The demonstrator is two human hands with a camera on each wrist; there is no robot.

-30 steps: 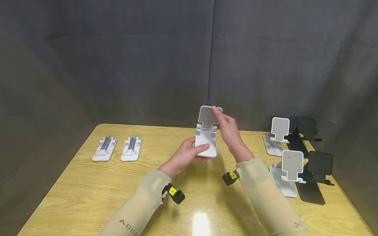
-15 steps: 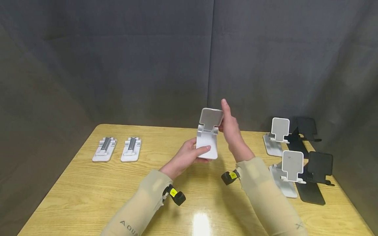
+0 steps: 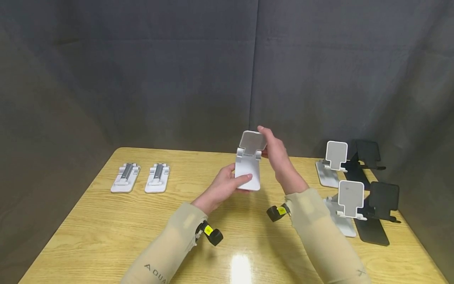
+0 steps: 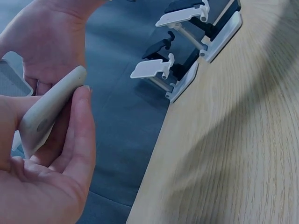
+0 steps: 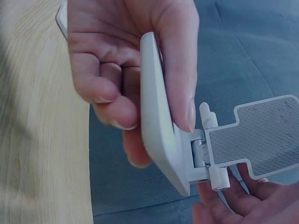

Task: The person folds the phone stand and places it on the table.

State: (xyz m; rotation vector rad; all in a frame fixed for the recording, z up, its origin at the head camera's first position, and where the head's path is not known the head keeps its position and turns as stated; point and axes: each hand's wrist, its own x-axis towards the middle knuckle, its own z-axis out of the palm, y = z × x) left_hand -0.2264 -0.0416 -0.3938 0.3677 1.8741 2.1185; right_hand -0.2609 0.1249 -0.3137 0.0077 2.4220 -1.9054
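Note:
In the head view my left hand (image 3: 227,181) holds the base of a white phone stand (image 3: 247,173) above the table, thumb on its face and fingers beneath. The stand's grey-padded plate (image 3: 252,142) is unfolded and tilted at the hinge. My right hand (image 3: 278,157) pinches the right side of that plate, thumb at its upper corner and fingers behind. In the right wrist view, the right fingers (image 5: 243,200) lie under the plate beside the hinge, while the left hand (image 5: 182,60) grips the base. The left wrist view shows the base (image 4: 51,109) edge-on between left thumb and fingers.
Two folded white phone stands (image 3: 126,177) lie side by side on the left of the wooden table (image 3: 106,236). At the right stand two unfolded white stands (image 3: 351,199) and two unfolded black ones (image 3: 384,201). A dark curtain (image 3: 177,79) hangs behind the table.
The right thumb lifts off the plate's face, points up, then comes back to its upper corner. The plate tilts slightly. The left hand keeps its hold on the base.

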